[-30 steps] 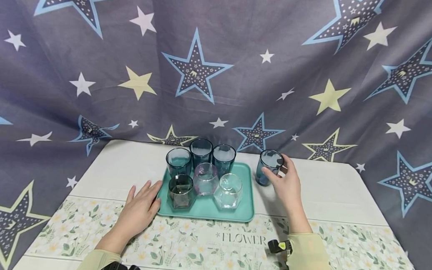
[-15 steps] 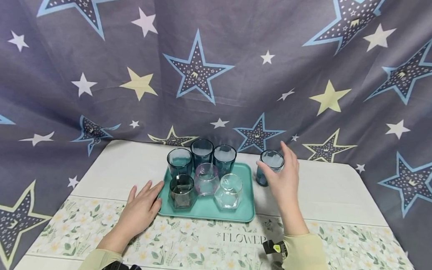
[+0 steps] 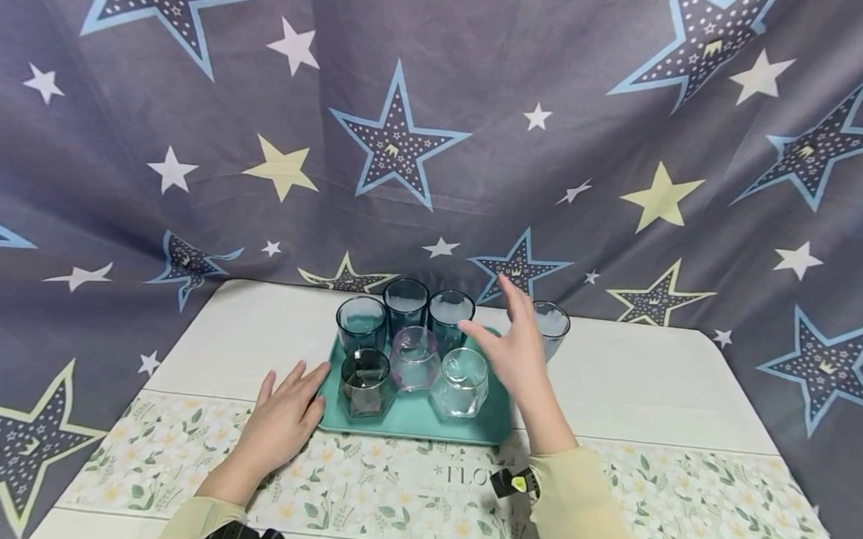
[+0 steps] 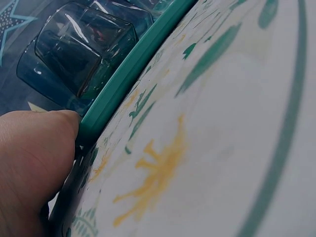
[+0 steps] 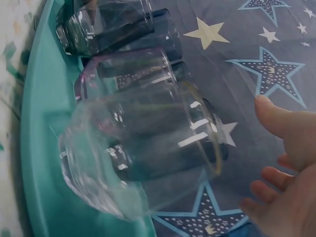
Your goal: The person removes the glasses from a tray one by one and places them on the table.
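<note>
My left hand (image 3: 280,419) rests at the left edge of a teal tray (image 3: 420,431), fingers extended; in the left wrist view its thumb (image 4: 37,158) lies against the rim. On the tray stand three blue glasses, at left (image 3: 361,325), back (image 3: 405,303) and right (image 3: 451,314), plus a smoky grey glass (image 3: 365,386), a pink-tinted glass (image 3: 414,362) and a clear glass (image 3: 461,386). My right hand (image 3: 521,359) hovers over the tray's right side, fingers spread and holding nothing, near the clear glass (image 5: 143,148). Behind it, partly hidden, another blue glass (image 3: 553,332) stands on the table.
A white cloth with a floral band (image 3: 356,490) covers the table (image 3: 656,385). Behind the table hangs a grey curtain (image 3: 483,173) with stars. Glasses on the tray stand close together.
My right hand has let go of the blue glass right of the tray and moved left over the tray, fingers spread. That glass stays standing there. My left hand has stayed at the tray.
</note>
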`<action>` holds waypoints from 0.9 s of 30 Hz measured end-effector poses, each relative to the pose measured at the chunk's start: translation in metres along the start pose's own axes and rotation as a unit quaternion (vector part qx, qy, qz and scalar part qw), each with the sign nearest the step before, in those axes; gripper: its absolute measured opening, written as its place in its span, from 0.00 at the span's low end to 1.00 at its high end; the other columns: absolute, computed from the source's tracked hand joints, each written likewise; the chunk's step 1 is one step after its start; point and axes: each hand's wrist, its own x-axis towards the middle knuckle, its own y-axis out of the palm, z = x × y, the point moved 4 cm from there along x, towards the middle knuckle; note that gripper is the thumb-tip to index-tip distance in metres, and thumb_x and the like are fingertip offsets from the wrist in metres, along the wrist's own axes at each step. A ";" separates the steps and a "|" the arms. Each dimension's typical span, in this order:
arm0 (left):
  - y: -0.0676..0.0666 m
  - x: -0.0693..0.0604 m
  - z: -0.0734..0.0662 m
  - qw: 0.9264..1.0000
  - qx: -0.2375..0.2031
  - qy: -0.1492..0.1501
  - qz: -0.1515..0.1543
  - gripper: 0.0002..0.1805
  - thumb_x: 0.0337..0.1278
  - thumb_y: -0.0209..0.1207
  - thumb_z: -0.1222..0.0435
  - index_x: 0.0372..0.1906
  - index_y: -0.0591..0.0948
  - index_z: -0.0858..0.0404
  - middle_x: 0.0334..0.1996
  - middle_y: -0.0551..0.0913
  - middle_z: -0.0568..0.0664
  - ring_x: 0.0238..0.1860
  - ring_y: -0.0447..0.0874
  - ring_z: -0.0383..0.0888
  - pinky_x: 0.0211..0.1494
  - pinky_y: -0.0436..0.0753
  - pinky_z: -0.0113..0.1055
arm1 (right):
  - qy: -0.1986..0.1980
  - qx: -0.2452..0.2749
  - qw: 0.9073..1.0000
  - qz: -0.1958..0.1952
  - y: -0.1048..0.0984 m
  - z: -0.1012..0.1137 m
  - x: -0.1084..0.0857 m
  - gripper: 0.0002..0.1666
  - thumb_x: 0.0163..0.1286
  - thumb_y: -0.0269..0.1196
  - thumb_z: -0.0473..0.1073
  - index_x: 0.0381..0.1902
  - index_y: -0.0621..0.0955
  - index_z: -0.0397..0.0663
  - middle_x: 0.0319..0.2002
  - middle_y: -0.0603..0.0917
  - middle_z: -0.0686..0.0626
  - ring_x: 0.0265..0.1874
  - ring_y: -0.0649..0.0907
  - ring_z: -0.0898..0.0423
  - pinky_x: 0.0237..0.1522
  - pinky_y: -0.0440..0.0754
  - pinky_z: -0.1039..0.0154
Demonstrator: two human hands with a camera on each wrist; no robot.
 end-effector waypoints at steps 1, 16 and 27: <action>0.000 0.000 0.000 1.000 0.000 0.000 -0.001 0.31 0.88 0.54 0.61 0.86 0.67 0.64 0.81 0.73 0.58 0.86 0.58 0.64 0.86 0.41 0.71 | 0.006 0.002 1.000 0.011 0.005 -0.001 0.000 0.59 0.71 0.81 0.50 0.90 0.61 0.52 0.84 0.64 0.42 0.81 0.68 0.39 0.81 0.68 0.42; 0.002 0.001 0.002 1.000 0.000 0.003 -0.001 0.31 0.88 0.54 0.61 0.87 0.66 0.63 0.81 0.72 0.57 0.86 0.58 0.63 0.86 0.41 0.71 | 0.061 -0.010 0.996 0.067 0.042 -0.019 0.001 0.61 0.72 0.79 0.54 0.92 0.57 0.56 0.86 0.61 0.41 0.80 0.70 0.39 0.76 0.74 0.35; 0.001 0.000 0.000 1.000 -0.001 0.000 -0.003 0.31 0.87 0.54 0.61 0.86 0.67 0.64 0.81 0.73 0.58 0.85 0.59 0.64 0.86 0.41 0.71 | 0.086 -0.019 0.993 0.075 0.047 -0.024 0.001 0.60 0.73 0.78 0.59 0.91 0.58 0.63 0.87 0.60 0.44 0.80 0.71 0.40 0.74 0.76 0.33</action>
